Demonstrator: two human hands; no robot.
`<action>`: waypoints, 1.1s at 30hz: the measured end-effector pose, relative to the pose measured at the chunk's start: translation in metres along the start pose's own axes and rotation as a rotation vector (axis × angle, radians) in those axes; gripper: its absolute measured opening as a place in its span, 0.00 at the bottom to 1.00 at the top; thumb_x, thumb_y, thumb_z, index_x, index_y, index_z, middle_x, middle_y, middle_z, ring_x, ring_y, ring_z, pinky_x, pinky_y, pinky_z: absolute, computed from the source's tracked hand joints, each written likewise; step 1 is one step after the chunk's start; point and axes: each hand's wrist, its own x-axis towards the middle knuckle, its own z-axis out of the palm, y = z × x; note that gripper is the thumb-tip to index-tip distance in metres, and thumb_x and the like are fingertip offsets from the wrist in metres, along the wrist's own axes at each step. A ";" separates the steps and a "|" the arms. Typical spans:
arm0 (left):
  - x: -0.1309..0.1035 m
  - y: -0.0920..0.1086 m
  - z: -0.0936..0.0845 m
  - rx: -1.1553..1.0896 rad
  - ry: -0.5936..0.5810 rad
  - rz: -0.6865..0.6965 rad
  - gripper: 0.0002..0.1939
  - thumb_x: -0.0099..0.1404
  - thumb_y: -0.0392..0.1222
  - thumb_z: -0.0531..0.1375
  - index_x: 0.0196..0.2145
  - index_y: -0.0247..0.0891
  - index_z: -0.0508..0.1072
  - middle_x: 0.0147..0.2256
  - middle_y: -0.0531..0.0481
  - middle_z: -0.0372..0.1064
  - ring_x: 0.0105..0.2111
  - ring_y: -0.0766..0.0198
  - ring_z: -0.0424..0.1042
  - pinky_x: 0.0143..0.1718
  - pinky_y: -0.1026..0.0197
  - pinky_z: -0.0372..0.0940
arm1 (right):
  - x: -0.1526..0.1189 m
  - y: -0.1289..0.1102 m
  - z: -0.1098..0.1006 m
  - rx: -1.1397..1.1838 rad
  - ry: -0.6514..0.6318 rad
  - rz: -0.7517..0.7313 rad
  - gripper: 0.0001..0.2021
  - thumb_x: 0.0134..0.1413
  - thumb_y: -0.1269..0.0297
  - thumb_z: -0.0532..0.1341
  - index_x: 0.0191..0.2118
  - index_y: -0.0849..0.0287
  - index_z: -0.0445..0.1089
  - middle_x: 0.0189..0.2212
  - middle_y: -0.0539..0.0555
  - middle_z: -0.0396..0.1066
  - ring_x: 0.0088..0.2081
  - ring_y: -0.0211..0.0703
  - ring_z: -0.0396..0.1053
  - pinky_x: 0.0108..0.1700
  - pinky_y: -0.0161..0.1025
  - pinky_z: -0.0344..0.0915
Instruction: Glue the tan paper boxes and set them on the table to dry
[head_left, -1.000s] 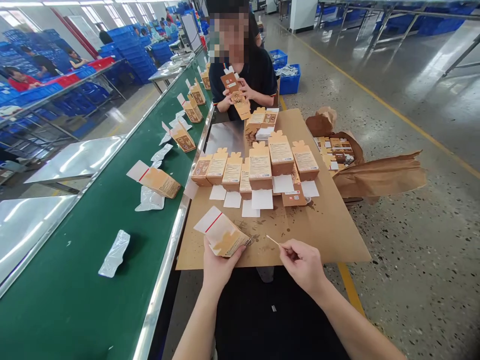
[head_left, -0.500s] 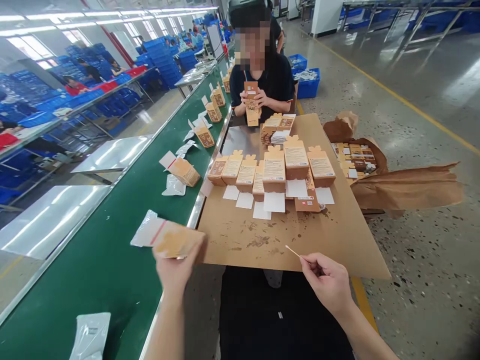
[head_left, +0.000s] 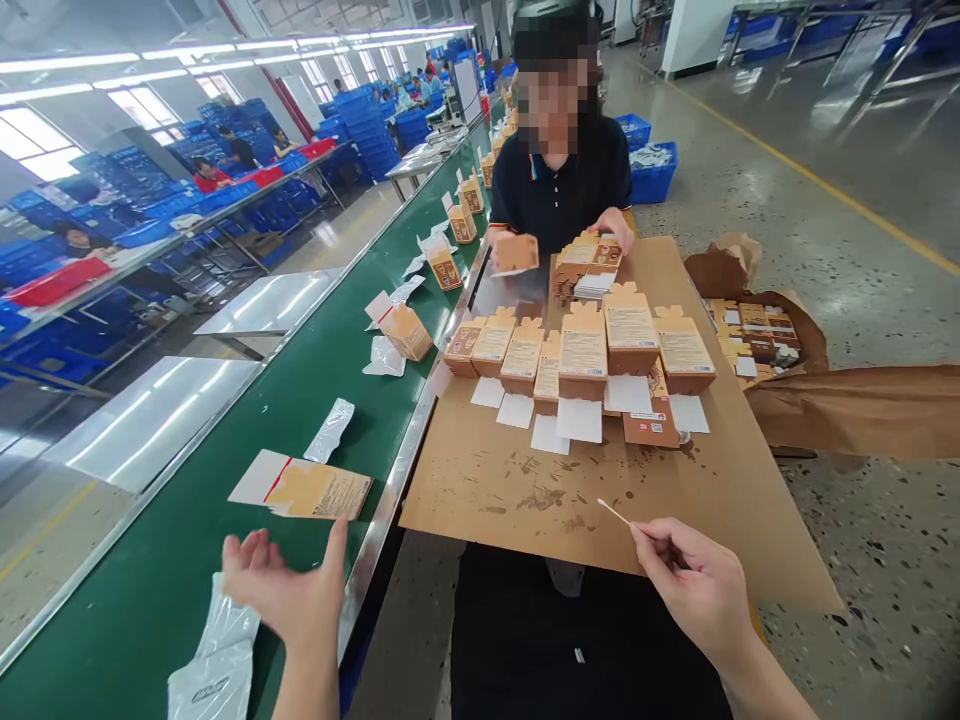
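Printed labels on the row of boxes (head_left: 583, 350) too small to read; same for the print on the flat carton (head_left: 319, 490), which lay on the green belt (head_left: 247, 420) with a red stripe near its white flap. Left hand (head_left: 289, 595) hovered just below the carton, fingers spread, holding nothing. Right hand (head_left: 701, 590) pinched a thin stick (head_left: 613, 512) over the cardboard sheet (head_left: 675, 500). Plastic bag (head_left: 217, 670) lay beside the left wrist.

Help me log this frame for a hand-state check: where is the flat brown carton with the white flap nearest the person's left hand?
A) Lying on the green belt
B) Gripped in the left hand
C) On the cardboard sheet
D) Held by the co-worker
A: the carton lies flat on the green belt, just beyond the open, empty left hand.
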 end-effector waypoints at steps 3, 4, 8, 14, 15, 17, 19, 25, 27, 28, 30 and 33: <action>-0.003 0.020 0.021 -0.105 0.045 0.304 0.54 0.52 0.56 0.82 0.68 0.47 0.60 0.72 0.33 0.60 0.75 0.30 0.71 0.83 0.24 0.60 | -0.003 0.001 -0.012 -0.009 0.049 0.040 0.21 0.71 0.43 0.73 0.30 0.50 0.86 0.20 0.53 0.75 0.19 0.47 0.72 0.24 0.41 0.76; 0.004 0.032 0.039 -0.138 -0.021 0.360 0.48 0.56 0.56 0.80 0.67 0.46 0.63 0.69 0.35 0.63 0.72 0.32 0.73 0.82 0.25 0.63 | -0.003 0.001 -0.013 -0.005 0.056 0.044 0.21 0.71 0.43 0.72 0.30 0.50 0.86 0.20 0.53 0.75 0.19 0.47 0.72 0.24 0.41 0.76; 0.062 0.097 0.152 -0.069 -0.428 0.282 0.39 0.67 0.59 0.75 0.69 0.42 0.71 0.67 0.31 0.71 0.73 0.34 0.73 0.80 0.32 0.65 | -0.003 -0.009 -0.007 0.015 0.029 0.009 0.21 0.72 0.45 0.71 0.29 0.50 0.85 0.21 0.53 0.76 0.20 0.48 0.73 0.24 0.41 0.75; 0.115 0.150 0.277 0.104 -0.727 0.174 0.38 0.68 0.56 0.75 0.70 0.40 0.77 0.69 0.25 0.75 0.74 0.29 0.74 0.78 0.32 0.65 | -0.010 -0.025 -0.003 0.000 0.055 -0.059 0.23 0.73 0.44 0.70 0.27 0.49 0.83 0.19 0.52 0.73 0.19 0.48 0.71 0.22 0.42 0.74; 0.114 0.150 0.283 0.099 -0.748 0.180 0.35 0.68 0.57 0.74 0.68 0.43 0.79 0.68 0.27 0.76 0.73 0.30 0.76 0.77 0.32 0.66 | -0.011 -0.026 -0.004 -0.001 0.059 -0.060 0.23 0.73 0.45 0.70 0.27 0.49 0.83 0.19 0.52 0.73 0.19 0.48 0.71 0.22 0.42 0.74; 0.110 0.146 0.284 0.092 -0.768 0.184 0.30 0.70 0.59 0.72 0.64 0.46 0.82 0.69 0.28 0.76 0.72 0.31 0.78 0.77 0.32 0.66 | -0.013 -0.027 -0.005 0.004 0.078 -0.055 0.21 0.73 0.46 0.70 0.27 0.49 0.83 0.19 0.52 0.74 0.19 0.48 0.71 0.23 0.42 0.74; 0.108 0.140 0.275 0.094 -0.752 0.163 0.29 0.72 0.61 0.70 0.64 0.44 0.82 0.70 0.24 0.75 0.72 0.29 0.76 0.78 0.28 0.65 | -0.014 -0.028 -0.006 0.011 0.107 -0.058 0.21 0.73 0.49 0.70 0.27 0.50 0.83 0.19 0.52 0.74 0.19 0.46 0.70 0.23 0.40 0.73; 0.122 0.124 0.224 0.167 -0.610 -0.038 0.45 0.69 0.53 0.70 0.75 0.25 0.71 0.74 0.08 0.68 0.82 0.17 0.62 0.81 0.17 0.55 | -0.010 -0.034 -0.007 0.002 0.065 -0.061 0.19 0.74 0.53 0.69 0.29 0.53 0.81 0.22 0.51 0.76 0.22 0.42 0.71 0.27 0.37 0.73; 0.121 0.115 0.199 0.146 -0.582 -0.112 0.51 0.69 0.54 0.69 0.81 0.26 0.64 0.72 0.13 0.72 0.79 0.22 0.70 0.79 0.22 0.64 | -0.009 -0.034 -0.009 -0.001 0.060 -0.062 0.19 0.74 0.54 0.69 0.29 0.53 0.81 0.22 0.51 0.77 0.22 0.42 0.71 0.27 0.37 0.73; 0.116 0.109 0.185 0.082 -0.587 -0.158 0.53 0.68 0.57 0.70 0.82 0.30 0.63 0.72 0.17 0.75 0.75 0.25 0.75 0.76 0.25 0.70 | -0.009 -0.033 -0.009 -0.005 0.055 -0.063 0.18 0.74 0.56 0.69 0.29 0.53 0.81 0.22 0.51 0.77 0.23 0.41 0.71 0.28 0.36 0.73; 0.094 0.096 0.157 -0.157 -0.648 -0.259 0.53 0.63 0.63 0.75 0.78 0.37 0.71 0.70 0.25 0.80 0.69 0.30 0.82 0.68 0.32 0.79 | -0.008 -0.031 -0.009 -0.010 0.042 -0.074 0.17 0.74 0.58 0.68 0.30 0.53 0.80 0.22 0.50 0.76 0.22 0.41 0.71 0.27 0.36 0.73; 0.034 0.081 0.128 -0.532 -0.757 -0.397 0.48 0.48 0.65 0.86 0.62 0.42 0.84 0.65 0.31 0.85 0.67 0.28 0.84 0.64 0.34 0.82 | -0.007 -0.028 0.002 -0.022 -0.005 -0.119 0.16 0.75 0.62 0.66 0.31 0.52 0.80 0.23 0.49 0.77 0.22 0.41 0.72 0.27 0.36 0.72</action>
